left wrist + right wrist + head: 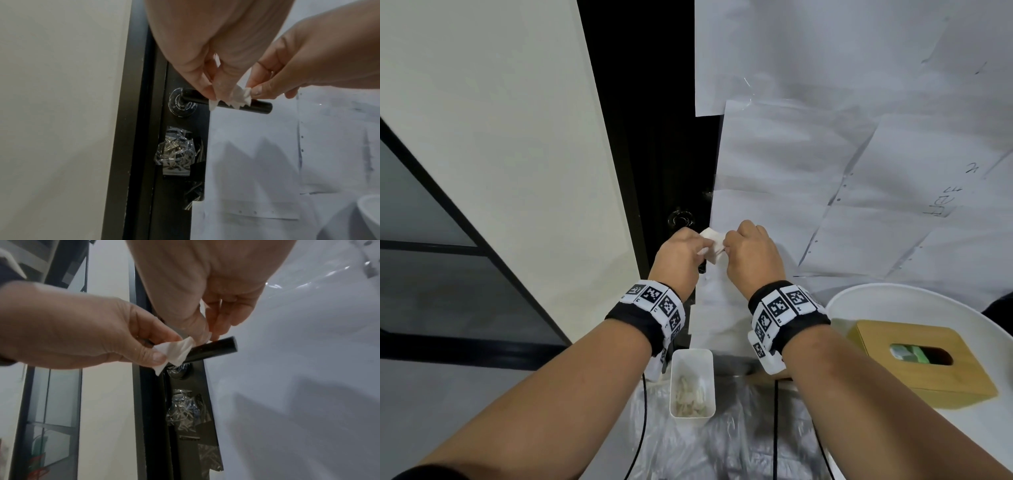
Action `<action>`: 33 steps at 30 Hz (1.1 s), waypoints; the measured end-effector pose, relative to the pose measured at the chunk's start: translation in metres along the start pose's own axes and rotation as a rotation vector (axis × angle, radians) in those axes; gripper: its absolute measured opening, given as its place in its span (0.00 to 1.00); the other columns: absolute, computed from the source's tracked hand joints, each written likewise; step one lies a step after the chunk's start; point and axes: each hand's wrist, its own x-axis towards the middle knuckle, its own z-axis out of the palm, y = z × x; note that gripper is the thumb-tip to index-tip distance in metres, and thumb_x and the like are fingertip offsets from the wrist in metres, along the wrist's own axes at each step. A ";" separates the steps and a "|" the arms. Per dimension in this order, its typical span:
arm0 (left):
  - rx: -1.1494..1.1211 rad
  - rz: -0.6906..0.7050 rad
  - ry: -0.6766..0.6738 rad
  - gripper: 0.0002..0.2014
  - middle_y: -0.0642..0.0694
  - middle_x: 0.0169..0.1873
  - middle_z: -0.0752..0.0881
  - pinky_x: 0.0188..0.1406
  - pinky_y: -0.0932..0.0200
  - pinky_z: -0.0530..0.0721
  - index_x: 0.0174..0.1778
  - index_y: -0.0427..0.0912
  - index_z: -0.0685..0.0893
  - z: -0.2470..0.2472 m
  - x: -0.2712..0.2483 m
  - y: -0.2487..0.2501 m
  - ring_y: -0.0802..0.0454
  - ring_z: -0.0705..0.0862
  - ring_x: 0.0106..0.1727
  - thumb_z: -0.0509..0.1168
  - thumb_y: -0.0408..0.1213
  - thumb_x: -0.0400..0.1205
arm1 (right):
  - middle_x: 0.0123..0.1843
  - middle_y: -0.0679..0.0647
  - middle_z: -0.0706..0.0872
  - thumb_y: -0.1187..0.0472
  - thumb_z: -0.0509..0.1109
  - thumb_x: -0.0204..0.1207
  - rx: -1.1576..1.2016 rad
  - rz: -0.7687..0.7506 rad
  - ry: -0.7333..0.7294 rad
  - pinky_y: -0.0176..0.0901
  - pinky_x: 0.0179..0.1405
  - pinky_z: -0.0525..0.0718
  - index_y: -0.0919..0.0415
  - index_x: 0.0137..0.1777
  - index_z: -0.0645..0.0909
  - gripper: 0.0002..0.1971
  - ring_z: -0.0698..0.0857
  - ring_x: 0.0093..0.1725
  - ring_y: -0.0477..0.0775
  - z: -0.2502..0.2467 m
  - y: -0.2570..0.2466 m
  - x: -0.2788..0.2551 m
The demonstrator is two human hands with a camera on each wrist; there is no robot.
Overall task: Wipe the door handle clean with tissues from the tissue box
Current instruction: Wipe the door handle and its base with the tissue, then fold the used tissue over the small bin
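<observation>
A black lever door handle (259, 106) (216, 348) juts from a dark door stile, its round base (681, 219) showing above my hands. A small white tissue (714, 245) (240, 95) (176, 350) is draped over the lever. My left hand (681, 257) (211, 91) (152, 353) pinches the tissue's left end. My right hand (748, 253) (257, 91) (209, 332) pinches its right end between thumb and fingertips. The wooden tissue box (924, 363) sits on a round white table at the lower right, green packaging visible in its slot.
A white bin (691, 380) with crumpled used tissues stands on plastic sheeting (722, 445) below my wrists. White paper sheets (859, 137) cover the door to the right. A cream wall (500, 137) lies left of the frame. Clear tape (176, 152) covers the lock under the handle.
</observation>
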 end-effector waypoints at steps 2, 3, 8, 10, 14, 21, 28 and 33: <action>-0.007 -0.010 0.000 0.19 0.49 0.52 0.83 0.42 0.82 0.73 0.58 0.46 0.87 0.004 -0.005 0.002 0.55 0.83 0.49 0.67 0.21 0.77 | 0.41 0.61 0.79 0.75 0.67 0.68 0.068 0.007 -0.015 0.50 0.31 0.76 0.66 0.41 0.80 0.06 0.77 0.39 0.64 -0.001 0.004 -0.008; 0.001 -0.015 0.008 0.18 0.49 0.51 0.84 0.43 0.80 0.74 0.58 0.46 0.86 0.006 -0.008 0.004 0.55 0.83 0.48 0.67 0.23 0.77 | 0.42 0.62 0.79 0.75 0.66 0.69 0.103 0.014 -0.026 0.51 0.33 0.79 0.66 0.43 0.80 0.06 0.78 0.41 0.64 -0.001 0.005 -0.012; 0.037 -0.058 0.031 0.12 0.48 0.49 0.85 0.48 0.61 0.80 0.58 0.47 0.87 0.011 -0.023 0.012 0.52 0.84 0.47 0.69 0.35 0.79 | 0.48 0.62 0.81 0.71 0.64 0.75 0.272 0.057 -0.027 0.53 0.42 0.82 0.64 0.53 0.79 0.09 0.81 0.45 0.63 -0.007 0.014 -0.031; 0.032 -0.069 0.022 0.12 0.46 0.50 0.85 0.46 0.63 0.80 0.58 0.46 0.88 0.018 -0.032 0.014 0.52 0.83 0.45 0.69 0.33 0.80 | 0.50 0.62 0.81 0.71 0.63 0.75 0.329 0.060 -0.050 0.54 0.46 0.83 0.63 0.55 0.80 0.10 0.82 0.46 0.63 -0.005 0.018 -0.040; 0.038 -0.126 -0.003 0.13 0.43 0.51 0.84 0.49 0.69 0.74 0.58 0.43 0.89 0.031 -0.049 0.010 0.48 0.83 0.49 0.67 0.28 0.80 | 0.50 0.61 0.81 0.69 0.64 0.76 0.396 0.096 -0.139 0.50 0.50 0.82 0.63 0.52 0.83 0.08 0.82 0.47 0.61 0.009 0.023 -0.059; 0.000 -0.281 -0.113 0.10 0.45 0.48 0.89 0.55 0.56 0.83 0.55 0.43 0.88 0.049 -0.081 -0.007 0.49 0.86 0.50 0.70 0.35 0.78 | 0.54 0.62 0.78 0.68 0.64 0.77 0.412 0.153 -0.319 0.37 0.48 0.73 0.64 0.56 0.84 0.11 0.81 0.48 0.61 0.042 0.026 -0.093; -0.002 -0.265 -0.228 0.07 0.44 0.47 0.84 0.51 0.60 0.81 0.50 0.40 0.89 0.071 -0.097 -0.057 0.49 0.84 0.46 0.71 0.30 0.77 | 0.49 0.62 0.84 0.70 0.64 0.73 0.381 0.253 -0.394 0.44 0.47 0.78 0.63 0.51 0.82 0.10 0.83 0.47 0.61 0.086 0.014 -0.113; -0.013 -0.275 -0.314 0.06 0.46 0.44 0.84 0.48 0.62 0.81 0.44 0.41 0.88 0.084 -0.112 -0.095 0.49 0.85 0.43 0.69 0.27 0.76 | 0.45 0.60 0.84 0.70 0.65 0.72 0.385 0.323 -0.428 0.37 0.42 0.73 0.63 0.44 0.84 0.07 0.83 0.44 0.59 0.122 0.002 -0.138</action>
